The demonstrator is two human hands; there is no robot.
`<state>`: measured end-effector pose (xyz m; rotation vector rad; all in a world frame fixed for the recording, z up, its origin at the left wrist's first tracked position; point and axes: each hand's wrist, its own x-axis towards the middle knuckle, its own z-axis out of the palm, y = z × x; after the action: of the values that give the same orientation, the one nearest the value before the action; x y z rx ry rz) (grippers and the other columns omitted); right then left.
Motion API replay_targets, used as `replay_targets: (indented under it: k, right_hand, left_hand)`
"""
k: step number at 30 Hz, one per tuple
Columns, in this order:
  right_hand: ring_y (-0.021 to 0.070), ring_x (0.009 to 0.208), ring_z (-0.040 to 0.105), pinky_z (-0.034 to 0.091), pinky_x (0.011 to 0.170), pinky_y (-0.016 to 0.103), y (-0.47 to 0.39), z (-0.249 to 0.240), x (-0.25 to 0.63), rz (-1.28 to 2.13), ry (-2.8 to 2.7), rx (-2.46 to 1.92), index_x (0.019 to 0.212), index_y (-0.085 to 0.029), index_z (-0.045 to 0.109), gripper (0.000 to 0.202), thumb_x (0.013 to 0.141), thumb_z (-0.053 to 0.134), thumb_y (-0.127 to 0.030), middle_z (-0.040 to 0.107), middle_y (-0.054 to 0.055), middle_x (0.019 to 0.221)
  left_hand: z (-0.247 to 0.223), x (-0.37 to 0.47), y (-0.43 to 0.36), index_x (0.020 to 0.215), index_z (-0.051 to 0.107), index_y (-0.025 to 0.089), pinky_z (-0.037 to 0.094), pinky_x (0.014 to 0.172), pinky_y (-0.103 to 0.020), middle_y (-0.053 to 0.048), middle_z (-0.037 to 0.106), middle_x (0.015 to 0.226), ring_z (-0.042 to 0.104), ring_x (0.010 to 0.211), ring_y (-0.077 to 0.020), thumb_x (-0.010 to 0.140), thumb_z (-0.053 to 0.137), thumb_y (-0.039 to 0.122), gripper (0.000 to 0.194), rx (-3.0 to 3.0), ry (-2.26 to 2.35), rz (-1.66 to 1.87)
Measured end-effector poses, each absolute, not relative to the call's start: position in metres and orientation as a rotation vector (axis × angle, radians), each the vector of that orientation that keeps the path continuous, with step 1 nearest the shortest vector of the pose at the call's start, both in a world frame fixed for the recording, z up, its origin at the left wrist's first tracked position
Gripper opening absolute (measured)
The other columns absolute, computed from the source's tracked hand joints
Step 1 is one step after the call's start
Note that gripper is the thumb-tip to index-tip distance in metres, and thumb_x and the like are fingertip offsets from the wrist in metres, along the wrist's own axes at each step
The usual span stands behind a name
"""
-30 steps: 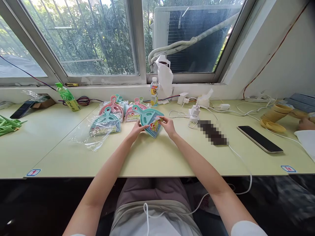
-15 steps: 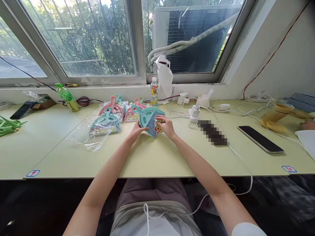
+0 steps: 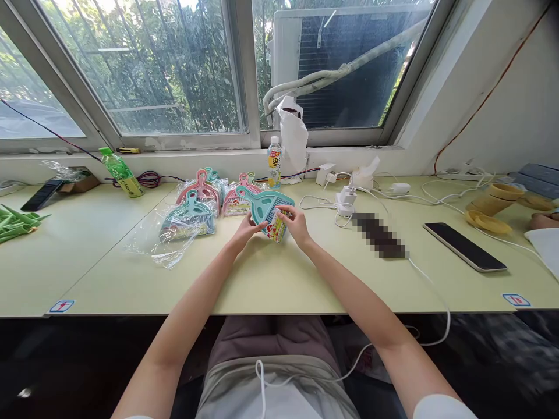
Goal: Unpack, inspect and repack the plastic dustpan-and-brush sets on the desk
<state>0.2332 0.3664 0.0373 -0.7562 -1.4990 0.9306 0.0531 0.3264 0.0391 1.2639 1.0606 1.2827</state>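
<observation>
A teal dustpan-and-brush set [image 3: 261,203] is tilted between my hands above the table, its handle toward the upper left. My left hand [image 3: 245,231] is closed on its lower left edge, thumb across the front. A colourful printed label card [image 3: 278,226] lies over the brush bristles, and my right hand [image 3: 297,224] pinches its upper right edge. To the left, another teal dustpan set [image 3: 190,218] rests with clear plastic wrap [image 3: 163,253] around it. Pink dustpan sets [image 3: 203,189] in wrappers stand just behind.
A drink bottle [image 3: 274,164] stands behind my hands, by the window wall. White chargers [image 3: 346,199] and cables run rightward toward a dark phone [image 3: 465,247]. A green bottle [image 3: 122,173] leans at the left. Part of another person's hand [image 3: 544,220] shows at the far right.
The label card has swung out flat over the bristles, covering more of them with my right hand on it. My left hand keeps its hold on the dustpan set.
</observation>
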Motion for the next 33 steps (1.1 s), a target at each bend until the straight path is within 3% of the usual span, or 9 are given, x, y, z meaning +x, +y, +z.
replay_targets:
  k: [11, 16, 24, 33]
  right_hand:
    - [0.0263, 0.122, 0.056, 0.054, 0.093, 0.035, 0.362, 0.030, 0.227, 0.952, -1.375, -0.746, 0.096, -0.023, 0.076, 0.034, 0.073, 0.075, -0.048, 0.060, 0.010, 0.126]
    - [0.0245, 0.124, 0.054, 0.052, 0.099, 0.036, 0.367, 0.031, 0.233, 0.883, -1.320, -0.767, 0.096, -0.020, 0.075, 0.031, 0.081, 0.067, -0.046, 0.058, 0.011, 0.126]
    - [0.0240, 0.121, 0.055, 0.055, 0.099, 0.040, 0.384, 0.024, 0.246, 0.822, -1.288, -0.880, 0.093, -0.020, 0.072, 0.022, 0.076, 0.070, -0.034, 0.054, 0.011, 0.128]
    - [0.0248, 0.116, 0.058, 0.056, 0.097, 0.041, 0.387, 0.021, 0.247, 0.776, -1.341, -0.866, 0.093, -0.019, 0.074, 0.030, 0.077, 0.068, -0.044, 0.056, 0.012, 0.126]
  left_hand:
    - [0.037, 0.059, 0.326, 0.122, 0.052, 0.019, 0.047, 0.101, -0.045, -0.012, 0.063, 0.125, 0.058, 0.118, -0.0305, 0.049, 0.090, 0.023, 0.083, 1.210, 1.132, 1.297]
    - [0.040, 0.058, 0.325, 0.123, 0.050, 0.017, 0.047, 0.100, -0.046, -0.013, 0.063, 0.125, 0.059, 0.118, -0.0318, 0.048, 0.089, 0.021, 0.084, 1.199, 1.145, 1.289]
    - [0.043, 0.061, 0.321, 0.125, 0.049, 0.019, 0.049, 0.100, -0.045, -0.013, 0.062, 0.128, 0.058, 0.119, -0.0316, 0.046, 0.091, 0.022, 0.089, 1.233, 1.082, 1.263]
    - [0.040, 0.060, 0.323, 0.123, 0.051, 0.018, 0.047, 0.102, -0.046, -0.013, 0.062, 0.127, 0.059, 0.118, -0.0312, 0.046, 0.091, 0.023, 0.088, 1.231, 1.092, 1.288]
